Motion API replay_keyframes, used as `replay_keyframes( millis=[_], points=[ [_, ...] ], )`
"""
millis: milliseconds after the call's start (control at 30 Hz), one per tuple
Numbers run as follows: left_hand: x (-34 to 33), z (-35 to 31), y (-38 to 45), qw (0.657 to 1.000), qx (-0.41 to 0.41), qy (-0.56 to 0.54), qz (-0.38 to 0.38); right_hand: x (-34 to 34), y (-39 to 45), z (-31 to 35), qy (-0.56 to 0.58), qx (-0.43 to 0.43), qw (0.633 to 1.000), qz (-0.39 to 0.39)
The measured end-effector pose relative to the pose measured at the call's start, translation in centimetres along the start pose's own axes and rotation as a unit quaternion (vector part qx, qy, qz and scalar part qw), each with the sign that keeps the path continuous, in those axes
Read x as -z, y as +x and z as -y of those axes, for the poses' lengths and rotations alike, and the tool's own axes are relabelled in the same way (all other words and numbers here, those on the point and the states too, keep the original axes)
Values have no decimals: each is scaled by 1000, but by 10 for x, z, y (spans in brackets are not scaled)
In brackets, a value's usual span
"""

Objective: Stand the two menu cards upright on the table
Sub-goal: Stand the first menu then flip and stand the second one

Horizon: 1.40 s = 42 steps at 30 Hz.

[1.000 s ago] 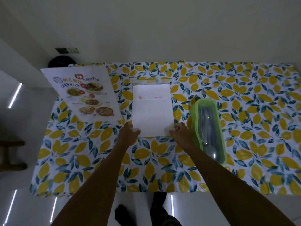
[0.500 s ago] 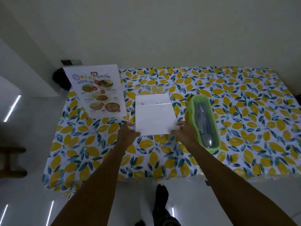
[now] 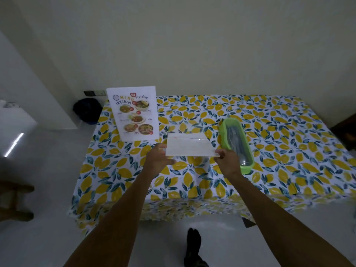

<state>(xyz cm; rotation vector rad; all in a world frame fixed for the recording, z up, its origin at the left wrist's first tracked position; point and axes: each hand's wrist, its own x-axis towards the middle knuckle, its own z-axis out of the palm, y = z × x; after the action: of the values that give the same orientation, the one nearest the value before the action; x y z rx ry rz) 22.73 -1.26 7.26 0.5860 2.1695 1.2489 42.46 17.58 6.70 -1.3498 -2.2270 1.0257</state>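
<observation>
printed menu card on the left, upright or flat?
Upright: the printed white menu card stands on the lemon-print tablecloth, its face toward the camera and its top edge against the wall.

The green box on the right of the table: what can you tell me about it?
The green box is a long, narrow container with rounded ends, apparently plastic, under a clear lid. Metal cutlery shows dimly inside; a spoon bowl lies at the near end. It lies flat on the lemon-print tablecloth, running away from the viewer. The right hand is just beside it; whether they touch is unclear.

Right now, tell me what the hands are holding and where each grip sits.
The blank-faced menu card: left hand at its near left corner, right hand at its near right corner.
</observation>
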Motion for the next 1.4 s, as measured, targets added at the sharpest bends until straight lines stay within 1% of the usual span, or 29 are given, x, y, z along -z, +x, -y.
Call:
replay_keyframes(
  millis=[67,167,267,367,433,500,567,600,667,733,833,1033,1267,1400],
  points=[
    [3,-4,0,1000,-9,-4,-23,9,2,8,-2,17,1000,-5],
    [5,-14,6,996,-46,-11,-81,20,9,22,16,32,999,-18],
    [11,-31,21,994,-72,-12,-86,26,28,33,52,35,998,-32],
    [19,-44,48,993,-91,18,-79,28,57,44,72,37,996,-34],
    [22,-58,64,988,-114,26,-103,29,80,54,84,40,995,-35],
    [24,-77,79,981,-133,58,-130,29,103,66,99,51,993,-42],
    [25,-94,95,976,-141,96,-138,29,126,75,99,58,993,-37],
    [26,-100,104,979,-120,100,-133,29,136,78,92,62,993,-35],
    [25,-111,121,989,-78,62,-113,27,158,83,87,68,993,-33],
    [22,-113,137,990,-77,39,-109,24,177,85,80,75,994,-25],
    [14,-115,155,985,-95,47,-134,18,202,86,76,84,994,-14],
    [-6,-110,192,972,-35,134,-189,9,240,87,58,96,994,1],
    [-19,-105,225,969,-7,98,-227,-10,276,81,47,82,995,32],
    [-23,-103,239,967,7,89,-238,-16,289,80,37,93,994,38]
  ],
)
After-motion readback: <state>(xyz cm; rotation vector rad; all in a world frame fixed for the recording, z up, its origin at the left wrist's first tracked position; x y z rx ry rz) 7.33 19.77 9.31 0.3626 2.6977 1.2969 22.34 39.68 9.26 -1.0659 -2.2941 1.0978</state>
